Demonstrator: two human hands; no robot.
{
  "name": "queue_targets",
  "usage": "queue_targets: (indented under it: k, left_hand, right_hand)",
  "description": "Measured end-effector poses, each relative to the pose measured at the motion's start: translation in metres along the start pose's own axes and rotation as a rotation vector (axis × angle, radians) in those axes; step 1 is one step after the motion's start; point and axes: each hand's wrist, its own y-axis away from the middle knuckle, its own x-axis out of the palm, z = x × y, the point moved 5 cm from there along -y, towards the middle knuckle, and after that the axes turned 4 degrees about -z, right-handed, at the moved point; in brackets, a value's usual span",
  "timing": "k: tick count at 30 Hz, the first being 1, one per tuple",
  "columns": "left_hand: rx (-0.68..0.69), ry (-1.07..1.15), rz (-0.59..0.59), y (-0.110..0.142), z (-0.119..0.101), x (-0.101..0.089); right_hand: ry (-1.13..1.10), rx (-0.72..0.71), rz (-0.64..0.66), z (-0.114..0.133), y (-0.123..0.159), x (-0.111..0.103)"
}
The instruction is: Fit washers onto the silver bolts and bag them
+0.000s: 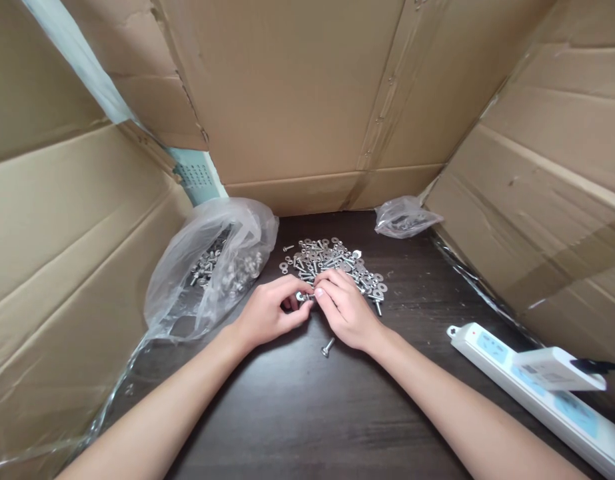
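From the camera on my head, I see both my hands together at the middle of the desk [267, 413], just on the near side of a heap [332, 260] of bolts, nuts and washers. My left hand [282, 307] pinches a small bolt [306, 297] between thumb and finger, its end pointing right. My right hand [347, 310] has thumb and fingers drawn together on that end, so I seem to grip it from both sides; what exactly is on it is hidden by my fingertips.

I judge the work to be at an early stage. One loose bolt [328, 347] lies apart on the near side of my hands, perhaps a finished piece, though I can't tell if anything is fitted to it. The heap is large and mixed, so most seems left to do. More metal pieces sit in the open plastic bag [252, 217] on the left, and a smaller bag [407, 217] lies at the far right.

As for writing, the white plug [557, 368] in the power strip [497, 360] on the right bears faint grey print, too blurred to read. The pale green panel [196, 175] at the far left shows rows of dark marks I can't make out. I can read no brand anywhere.
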Motion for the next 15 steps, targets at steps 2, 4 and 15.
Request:
queue_targets:
  k: [2,4,15]
  left_hand:
    - [0.007,-0.008,-0.013,0.0000,0.0005,-0.0010]
    - [0.014,-0.014,-0.031,0.0000,0.0012,-0.0022]
    - [-0.001,-0.015,-0.025,0.0001,0.0035,0.0009]
  right_hand:
    - [-0.004,0.033,0.013,-0.0015,0.0004,-0.0008]
    - [-0.011,0.053,0.013,-0.0028,0.0009,-0.0022]
    - [0.007,-0.018,-0.035,-0.0015,0.0016,-0.0010]
